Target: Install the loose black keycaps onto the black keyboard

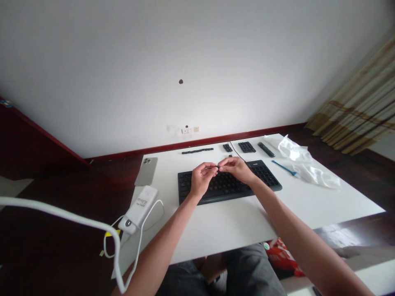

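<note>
Both my hands meet above the black keyboard (206, 197), which lies on the white table. Between the fingertips is a small black keycap (218, 167), mostly covered by the fingers. My left hand (202, 177) is closed, pinching it from the left. From the other side my right hand (237, 169) also pinches it, fingers closed. Behind the keyboard lie a row of loose keycaps (197, 151), a small block of keycaps (227, 148) and a larger block of them (247, 147).
A phone (146, 171) and a white power bank (143, 204) with a cable (140, 242) lie on the left. Right of the keyboard are a long black object (266, 149), a thin blue tool (284, 167) and clear plastic bags (314, 174). A wall stands behind the table.
</note>
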